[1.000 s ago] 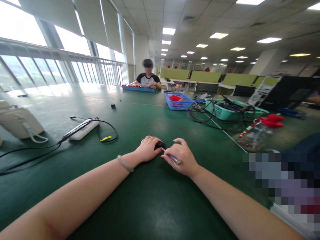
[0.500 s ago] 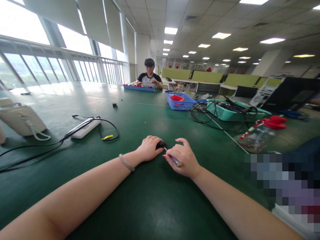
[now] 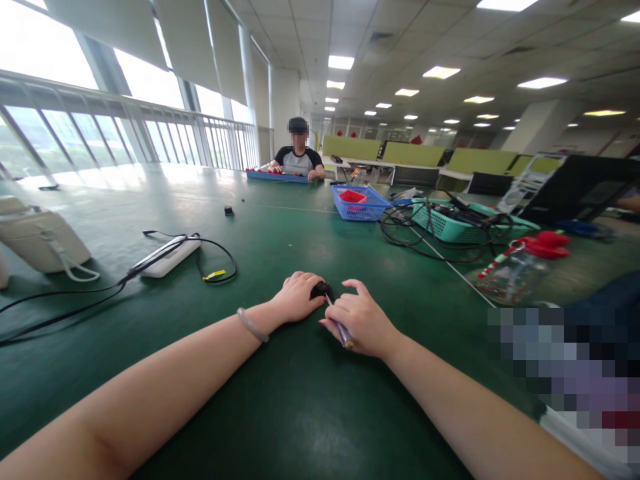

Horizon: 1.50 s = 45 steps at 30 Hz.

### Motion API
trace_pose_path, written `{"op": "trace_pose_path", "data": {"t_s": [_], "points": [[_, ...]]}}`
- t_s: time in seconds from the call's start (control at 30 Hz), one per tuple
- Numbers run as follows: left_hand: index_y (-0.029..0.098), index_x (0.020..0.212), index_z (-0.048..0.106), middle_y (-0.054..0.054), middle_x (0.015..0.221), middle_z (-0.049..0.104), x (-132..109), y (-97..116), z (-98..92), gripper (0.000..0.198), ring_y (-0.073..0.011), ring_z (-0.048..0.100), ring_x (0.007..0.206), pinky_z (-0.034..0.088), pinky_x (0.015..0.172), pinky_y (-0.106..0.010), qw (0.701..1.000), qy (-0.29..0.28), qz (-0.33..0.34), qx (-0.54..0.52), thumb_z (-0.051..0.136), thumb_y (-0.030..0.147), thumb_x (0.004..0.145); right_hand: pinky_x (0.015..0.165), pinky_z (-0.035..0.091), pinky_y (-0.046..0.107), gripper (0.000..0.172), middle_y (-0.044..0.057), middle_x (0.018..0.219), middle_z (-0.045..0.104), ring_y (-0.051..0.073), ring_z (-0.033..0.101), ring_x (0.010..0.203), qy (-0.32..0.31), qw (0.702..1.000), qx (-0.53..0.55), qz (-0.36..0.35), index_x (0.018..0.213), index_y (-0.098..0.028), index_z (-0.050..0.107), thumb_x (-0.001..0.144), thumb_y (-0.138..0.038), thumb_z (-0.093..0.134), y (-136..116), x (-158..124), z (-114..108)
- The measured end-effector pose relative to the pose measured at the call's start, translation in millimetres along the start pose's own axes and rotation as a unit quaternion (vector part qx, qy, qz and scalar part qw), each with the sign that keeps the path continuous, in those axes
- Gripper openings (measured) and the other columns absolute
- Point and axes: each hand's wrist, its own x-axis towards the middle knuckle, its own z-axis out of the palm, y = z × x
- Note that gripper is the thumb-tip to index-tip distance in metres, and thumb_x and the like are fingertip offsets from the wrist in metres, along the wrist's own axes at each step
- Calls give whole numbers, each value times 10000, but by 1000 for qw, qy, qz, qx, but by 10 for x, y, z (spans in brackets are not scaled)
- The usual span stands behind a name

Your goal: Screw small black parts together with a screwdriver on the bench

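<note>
My left hand (image 3: 299, 297) rests on the green table (image 3: 300, 413), its fingers closed round a small black part (image 3: 321, 290). What kind of part it is cannot be made out. A screwdriver (image 3: 344, 335) with a pale, clear-looking handle is pinched in my right hand (image 3: 361, 319), index finger raised off it. Its thin metal shaft slants away from me, and the tip meets or nearly meets the black part. My fingers hide the left side of the part.
A white power bank (image 3: 173, 257) with a black cable lies left, near a cream case (image 3: 43, 240). Blue basket (image 3: 360, 205), teal basket (image 3: 450, 225) with cables, and red-lidded jar (image 3: 520, 273) stand right. A person (image 3: 299, 160) sits opposite behind a blue tray (image 3: 277, 177).
The screwdriver handle has swung slightly left and toward me, and my right hand has shifted left with it. My left hand stays on the black part. The person opposite has lowered a hand.
</note>
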Motion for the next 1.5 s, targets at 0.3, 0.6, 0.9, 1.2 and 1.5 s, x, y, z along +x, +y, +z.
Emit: {"op": "trace_pose_path", "data": {"t_s": [0.3, 0.6, 0.9, 1.2, 1.5], "points": [[268, 1179, 565, -48, 1263, 587, 1, 2, 2, 377, -280, 465, 1196, 376, 1022, -457, 1000, -3, 2, 3, 559, 403, 827, 998, 314, 435, 170, -8, 659, 649, 148, 572, 639, -36, 999, 3, -11, 716, -197, 601, 865, -279, 584, 9, 6, 37], [273, 1175, 567, -46, 1269, 579, -7, 15, 3, 367, -280, 457, 1203, 376, 1022, -461, 1000, -5, -4, 5, 545, 403, 832, 992, 318, 431, 227, -15, 622, 617, 135, 528, 600, 21, 1000, -7, -17, 702, -201, 598, 906, -265, 519, 10, -2, 2], [239, 1194, 529, -73, 1248, 589, -2, -2, 37, 406, -292, 441, 1220, 375, 1016, -465, 1000, 2, -14, 5, 539, 420, 830, 1011, 319, 434, 249, -9, 628, 600, 134, 517, 617, 35, 999, -30, -4, 720, -198, 617, 923, -270, 492, 2, 0, -19], [230, 1211, 489, -90, 1242, 579, -6, -8, 37, 435, -293, 439, 1226, 374, 1012, -459, 1000, 0, -20, 9, 531, 438, 832, 1013, 315, 425, 217, -13, 629, 599, 135, 532, 635, 48, 998, -15, 24, 737, -198, 629, 911, -264, 518, 16, -11, 10], [221, 1217, 478, -94, 1243, 576, -7, 8, 22, 446, -295, 435, 1228, 368, 1021, -464, 1000, -7, -29, 4, 544, 423, 825, 974, 324, 391, 153, -9, 716, 644, 139, 581, 712, 61, 990, 75, 107, 770, -226, 655, 886, -298, 587, 86, -36, 49]]}}
